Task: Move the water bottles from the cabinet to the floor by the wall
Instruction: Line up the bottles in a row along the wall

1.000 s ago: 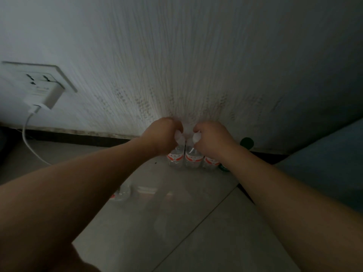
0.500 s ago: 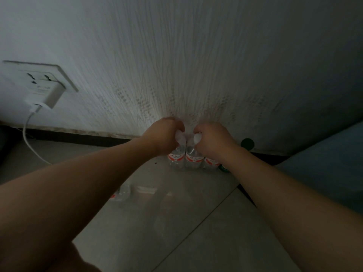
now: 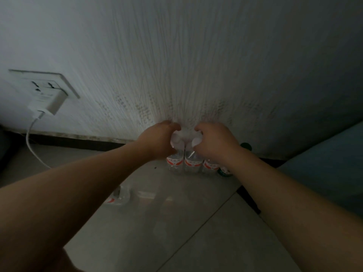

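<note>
**Person: visible body, head view**

Two forearms enter from the lower corners. Both are bare from the frame edge to the wrist: no sleeve, cuff, watch, band or glove shows. The left hand and right hand are bare as well, with no ring visible, though the dim light may hide small items on the fingers. Fingernails cannot be made out. A dark shape at the bottom left edge is possibly clothing; too dim to tell.
</note>
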`<state>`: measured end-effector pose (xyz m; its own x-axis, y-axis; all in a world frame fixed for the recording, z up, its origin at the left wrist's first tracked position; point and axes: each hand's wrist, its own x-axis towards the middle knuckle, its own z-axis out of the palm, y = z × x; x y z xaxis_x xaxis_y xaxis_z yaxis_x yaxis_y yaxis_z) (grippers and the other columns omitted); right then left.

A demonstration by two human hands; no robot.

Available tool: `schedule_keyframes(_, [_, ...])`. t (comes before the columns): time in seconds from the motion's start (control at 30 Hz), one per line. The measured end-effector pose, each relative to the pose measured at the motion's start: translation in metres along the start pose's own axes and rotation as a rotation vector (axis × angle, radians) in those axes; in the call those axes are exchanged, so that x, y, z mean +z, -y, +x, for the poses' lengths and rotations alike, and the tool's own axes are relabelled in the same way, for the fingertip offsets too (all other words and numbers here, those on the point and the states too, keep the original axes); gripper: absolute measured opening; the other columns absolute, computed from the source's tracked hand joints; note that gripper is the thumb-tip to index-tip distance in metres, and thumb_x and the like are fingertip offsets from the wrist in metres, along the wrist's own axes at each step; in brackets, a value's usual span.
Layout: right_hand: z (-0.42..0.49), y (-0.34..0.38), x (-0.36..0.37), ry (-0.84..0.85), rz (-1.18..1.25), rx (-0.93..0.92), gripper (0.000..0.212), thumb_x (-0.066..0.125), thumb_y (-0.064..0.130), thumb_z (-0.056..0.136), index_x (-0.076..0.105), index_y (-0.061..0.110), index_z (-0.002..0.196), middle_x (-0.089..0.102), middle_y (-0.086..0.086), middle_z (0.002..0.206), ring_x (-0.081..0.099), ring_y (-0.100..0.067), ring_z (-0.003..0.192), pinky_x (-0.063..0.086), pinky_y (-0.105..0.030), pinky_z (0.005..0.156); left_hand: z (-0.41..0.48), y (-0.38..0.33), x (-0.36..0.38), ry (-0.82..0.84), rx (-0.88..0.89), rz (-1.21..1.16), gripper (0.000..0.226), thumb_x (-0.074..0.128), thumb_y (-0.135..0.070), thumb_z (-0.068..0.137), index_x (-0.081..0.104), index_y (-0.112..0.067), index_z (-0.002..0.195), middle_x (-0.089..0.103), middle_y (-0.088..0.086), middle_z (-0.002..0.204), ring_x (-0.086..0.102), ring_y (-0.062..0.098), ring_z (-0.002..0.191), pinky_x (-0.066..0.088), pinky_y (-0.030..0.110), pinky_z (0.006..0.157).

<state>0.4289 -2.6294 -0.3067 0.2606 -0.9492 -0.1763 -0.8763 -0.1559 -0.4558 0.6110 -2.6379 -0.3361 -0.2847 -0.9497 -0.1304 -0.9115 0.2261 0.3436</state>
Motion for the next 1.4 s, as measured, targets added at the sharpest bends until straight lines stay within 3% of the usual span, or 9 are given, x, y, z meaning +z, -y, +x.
schedule_keyframes(0.13, [-0.006, 0.005, -0.018, -0.036, -0.015, -0.036, 0.061, 0.073, 0.024, 0.08, 0.051, 0.015, 0.136, 0.057, -0.008, 0.132, 0.054, -0.022, 0.117, 0.035, -0.02, 0.084, -0.01, -0.002, -0.02, -0.013, -0.004, 0.006, 0.061, 0.079, -0.035, 0.074, 0.056, -0.022, 0.129, 0.056, 0.001, 0.129, 0.056, 0.022, 0.116, 0.047, 0.035, 0.094])
schedule_keyframes(0.43, [-0.023, 0.02, -0.031, -0.037, -0.015, -0.129, 0.068, 0.075, 0.038, 0.076, 0.05, 0.022, 0.137, 0.052, -0.003, 0.137, 0.053, -0.021, 0.119, 0.039, -0.026, 0.093, -0.042, 0.019, -0.065, 0.011, -0.122, 0.05, 0.069, 0.081, -0.038, 0.076, 0.049, -0.029, 0.137, 0.052, 0.001, 0.135, 0.052, 0.02, 0.121, 0.046, 0.036, 0.101])
schedule_keyframes(0.6, [-0.02, 0.036, -0.025, -0.029, -0.03, -0.195, 0.064, 0.073, 0.04, 0.079, 0.05, 0.025, 0.136, 0.052, 0.001, 0.134, 0.053, -0.017, 0.117, 0.035, -0.021, 0.084, -0.064, 0.039, -0.087, 0.013, -0.157, 0.046, 0.065, 0.08, -0.039, 0.077, 0.051, -0.033, 0.134, 0.054, -0.003, 0.132, 0.053, 0.015, 0.116, 0.047, 0.033, 0.099])
schedule_keyframes(0.77, [-0.017, 0.069, -0.008, 0.035, -0.044, -0.256, 0.065, 0.074, 0.037, 0.078, 0.049, 0.026, 0.137, 0.051, 0.003, 0.136, 0.052, -0.017, 0.117, 0.038, -0.023, 0.09, -0.1, 0.073, -0.104, 0.056, -0.2, 0.083, 0.06, 0.079, -0.037, 0.078, 0.053, -0.035, 0.131, 0.055, -0.005, 0.13, 0.054, 0.015, 0.115, 0.048, 0.036, 0.099])
schedule_keyframes(0.9, [-0.014, 0.102, 0.011, 0.112, -0.096, -0.354, 0.063, 0.07, 0.037, 0.082, 0.045, 0.026, 0.139, 0.049, 0.001, 0.134, 0.051, -0.016, 0.115, 0.034, -0.021, 0.086, -0.121, 0.101, -0.111, 0.113, -0.27, 0.116, 0.054, 0.079, -0.035, 0.079, 0.057, -0.032, 0.127, 0.059, -0.002, 0.123, 0.057, 0.016, 0.109, 0.05, 0.037, 0.096])
schedule_keyframes(1.1, [-0.016, 0.153, 0.044, 0.2, -0.147, -0.458, 0.056, 0.065, 0.034, 0.085, 0.048, 0.026, 0.138, 0.052, -0.001, 0.132, 0.05, -0.019, 0.119, 0.041, -0.029, 0.096, -0.141, 0.13, -0.105, 0.261, -0.329, 0.133, 0.054, 0.079, -0.037, 0.077, 0.059, -0.028, 0.126, 0.064, -0.001, 0.12, 0.06, 0.016, 0.107, 0.05, 0.036, 0.096])
schedule_keyframes(1.3, [-0.014, 0.189, 0.083, 0.275, -0.195, -0.538, 0.051, 0.061, 0.039, 0.086, 0.051, 0.025, 0.135, 0.055, -0.001, 0.128, 0.053, -0.022, 0.117, 0.043, -0.029, 0.087, -0.154, 0.15, -0.088, 0.363, -0.33, 0.142, 0.054, 0.077, -0.036, 0.08, 0.056, -0.028, 0.13, 0.061, 0.0, 0.118, 0.059, 0.018, 0.106, 0.049, 0.033, 0.093])
schedule_keyframes(1.4, [-0.009, 0.199, 0.101, 0.318, -0.219, -0.537, 0.052, 0.06, 0.033, 0.087, 0.049, 0.026, 0.137, 0.052, -0.001, 0.13, 0.052, -0.022, 0.117, 0.04, -0.029, 0.087, -0.154, 0.158, -0.081, 0.356, -0.332, 0.135, 0.052, 0.077, -0.034, 0.08, 0.057, -0.028, 0.127, 0.059, 0.0, 0.121, 0.059, 0.019, 0.107, 0.05, 0.035, 0.093])
